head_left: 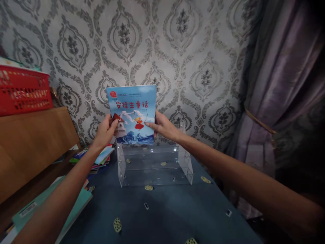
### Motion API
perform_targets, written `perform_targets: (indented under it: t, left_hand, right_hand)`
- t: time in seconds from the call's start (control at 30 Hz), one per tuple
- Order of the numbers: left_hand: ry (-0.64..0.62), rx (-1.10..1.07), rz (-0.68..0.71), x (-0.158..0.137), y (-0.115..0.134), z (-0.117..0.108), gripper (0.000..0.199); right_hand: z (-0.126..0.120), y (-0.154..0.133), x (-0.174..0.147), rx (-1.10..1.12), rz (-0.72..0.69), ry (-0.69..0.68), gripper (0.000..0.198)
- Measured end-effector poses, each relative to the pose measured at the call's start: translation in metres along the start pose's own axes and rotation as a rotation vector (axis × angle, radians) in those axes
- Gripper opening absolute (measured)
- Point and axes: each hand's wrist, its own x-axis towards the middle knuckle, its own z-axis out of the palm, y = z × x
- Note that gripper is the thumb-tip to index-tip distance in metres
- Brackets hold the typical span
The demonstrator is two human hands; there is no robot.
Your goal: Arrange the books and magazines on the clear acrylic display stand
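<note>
A blue picture-covered book (133, 115) is held upright by both hands, its front cover with red characters turned towards me. My left hand (105, 130) grips its left edge, thumb on the cover. On the right edge, my right hand (164, 126) holds it the same way, with the fingers behind hidden. Just below the book stands a clear stepped acrylic rack (154, 166) on the dark blue tablecloth. Whether the book's lower edge touches the rack's top tier I cannot tell.
Several stacked books (103, 156) lie left of the rack, and green books (76, 203) lie nearer on the left. A red plastic basket (24, 89) sits on a wooden box (38, 142). A purple curtain (269, 101) hangs at right, before the patterned wall (182, 30).
</note>
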Motion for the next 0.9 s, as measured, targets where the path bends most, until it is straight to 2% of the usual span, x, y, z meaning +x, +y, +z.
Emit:
perform_targets:
  t: [0.23, 0.43, 0.53, 0.63, 0.77, 0.83, 0.9]
  left_hand:
    - [-0.023, -0.154, -0.122, -0.017, -0.011, 0.010, 0.026]
    - [-0.041, -0.275, -0.216, -0.019, -0.005, 0.002, 0.035]
    - [-0.103, -0.283, -0.278, -0.049, -0.005, 0.001, 0.041]
    - [-0.117, -0.298, -0.371, -0.102, -0.015, 0.009, 0.046]
    - [-0.258, -0.408, -0.539, -0.164, -0.033, 0.023, 0.042]
    - [-0.312, -0.409, -0.549, -0.175, -0.036, 0.024, 0.036]
    - [-0.333, -0.358, -0.491, -0.168, -0.032, 0.020, 0.033]
  right_hand:
    - [0.004, -0.003, -0.016, 0.070, 0.042, -0.080, 0.038]
    - [0.004, -0.011, -0.022, 0.116, 0.137, -0.125, 0.033]
    - [0.015, -0.007, -0.051, 0.159, 0.193, -0.142, 0.036]
    - [0.034, 0.006, -0.099, 0.182, 0.242, -0.137, 0.035]
    - [0.057, 0.024, -0.152, 0.222, 0.360, -0.163, 0.035]
    - [0.060, 0.026, -0.161, 0.252, 0.391, -0.165, 0.035]
    - [0.055, 0.023, -0.154, 0.250, 0.375, -0.152, 0.034]
